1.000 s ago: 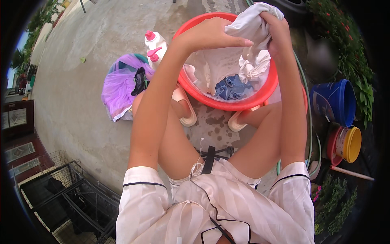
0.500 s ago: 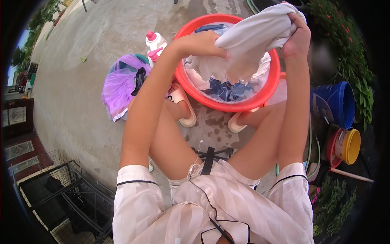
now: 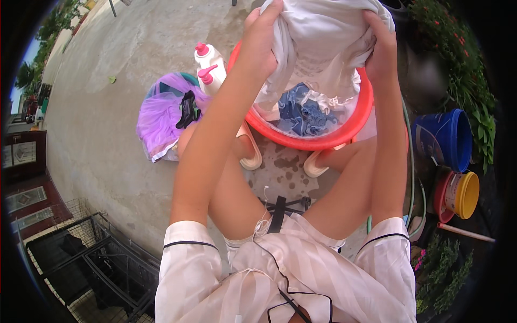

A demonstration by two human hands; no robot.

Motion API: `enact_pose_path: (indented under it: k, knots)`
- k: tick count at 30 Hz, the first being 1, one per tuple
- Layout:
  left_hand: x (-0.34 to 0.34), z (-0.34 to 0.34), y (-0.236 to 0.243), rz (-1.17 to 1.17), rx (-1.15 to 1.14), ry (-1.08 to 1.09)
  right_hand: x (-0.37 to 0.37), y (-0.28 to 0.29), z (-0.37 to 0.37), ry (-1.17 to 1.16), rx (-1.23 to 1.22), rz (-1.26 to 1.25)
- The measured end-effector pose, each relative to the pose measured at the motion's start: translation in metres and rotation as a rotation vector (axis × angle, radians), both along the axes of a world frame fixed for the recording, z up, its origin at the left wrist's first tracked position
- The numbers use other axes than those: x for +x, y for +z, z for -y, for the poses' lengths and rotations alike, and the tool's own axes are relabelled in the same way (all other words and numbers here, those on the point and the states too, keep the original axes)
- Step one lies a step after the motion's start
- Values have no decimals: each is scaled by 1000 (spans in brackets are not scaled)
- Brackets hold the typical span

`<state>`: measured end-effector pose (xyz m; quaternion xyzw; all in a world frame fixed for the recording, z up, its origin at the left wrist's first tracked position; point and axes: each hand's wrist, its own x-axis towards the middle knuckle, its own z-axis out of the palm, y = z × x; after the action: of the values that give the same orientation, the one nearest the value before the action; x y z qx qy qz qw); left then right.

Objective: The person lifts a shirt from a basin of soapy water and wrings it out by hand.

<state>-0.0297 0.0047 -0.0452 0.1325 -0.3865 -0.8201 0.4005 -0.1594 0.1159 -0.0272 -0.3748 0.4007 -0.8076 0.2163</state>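
Note:
A white garment (image 3: 328, 37) is stretched between my two hands above a red basin (image 3: 307, 142). My left hand (image 3: 262, 46) is closed round its left side, and my right hand (image 3: 382, 51) grips its right side with the thumb on top. The garment's lower part hangs into the basin, hiding the far side of it. In the basin's sudsy water lie blue denim clothes (image 3: 307, 113) and a ruffled white piece (image 3: 331, 101). What kind of garment I hold cannot be made out.
Left of the basin stand two white pump bottles with pink tops (image 3: 209, 62). A purple tulle garment (image 3: 161, 118) and a black piece (image 3: 188, 110) drape over a green tub (image 3: 186, 79). At right lie a blue bucket (image 3: 439, 137), a yellow bucket (image 3: 467, 195) and a green hose (image 3: 412, 156).
My left hand has moved up and my hands have spread the white garment from a bunched, slanting roll into a wider hanging sheet. My right hand has shifted slightly down and left.

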Motion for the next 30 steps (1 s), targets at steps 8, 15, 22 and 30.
enact_pose_path:
  k: [8, 15, 22, 30]
  knots:
    - [-26, 4, -28, 187, 151, -105, 54, 1, 5, 67, 247, -325]
    - [-33, -30, 2, 162, 116, -297, 33, -8, 18, -732, 169, -868]
    - [-34, -32, 7, 116, 192, -445, 13, 4, 13, -789, 193, -680]
    - [-40, -39, 4, 110, 39, -341, -15, -7, 2, -248, 312, -92]
